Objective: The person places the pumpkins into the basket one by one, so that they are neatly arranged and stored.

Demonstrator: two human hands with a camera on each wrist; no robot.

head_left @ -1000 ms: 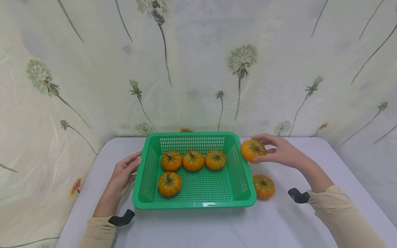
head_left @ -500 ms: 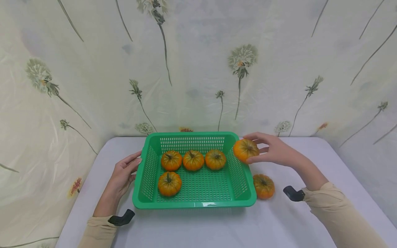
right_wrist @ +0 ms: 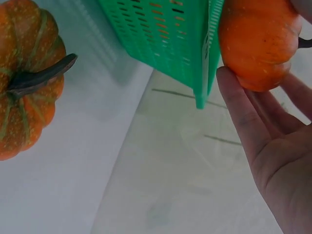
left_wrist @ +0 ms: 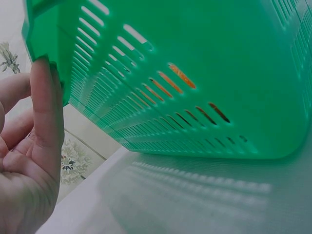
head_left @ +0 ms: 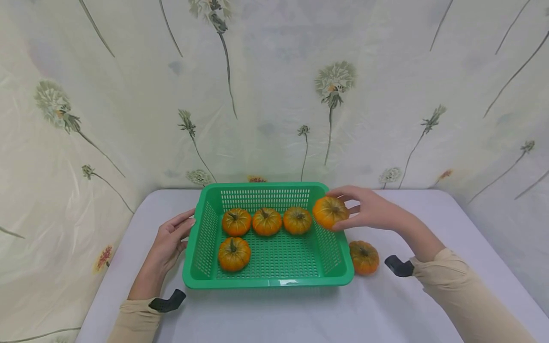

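My right hand [head_left: 364, 208] grips a small orange pumpkin [head_left: 329, 213] from its right side, raised over the right rim of a green plastic basket [head_left: 227, 283]. In the right wrist view, fingertips [right_wrist: 230, 83] press the side of that pumpkin. Inside the basket, three pumpkins make a back row, the middle one being a pumpkin [head_left: 267, 222] with its stem up. A single pumpkin [head_left: 234, 255] sits at the front left. My left hand [head_left: 169, 243] touches the basket's left rim, its fingers [left_wrist: 46, 105] fairly straight against the edge in the left wrist view.
Another pumpkin [head_left: 364, 257] stands on the white-covered table [head_left: 300, 317], just outside the basket's right wall. Behind the table hangs a pale curtain [head_left: 266, 95] printed with dandelions. Black wrist-camera mounts [head_left: 168, 301] stick out from both beige sleeves.
My right hand has carried the gripped pumpkin leftward, from beside the basket's right rim to over its inner back right corner. The left hand and the basket have stayed put.
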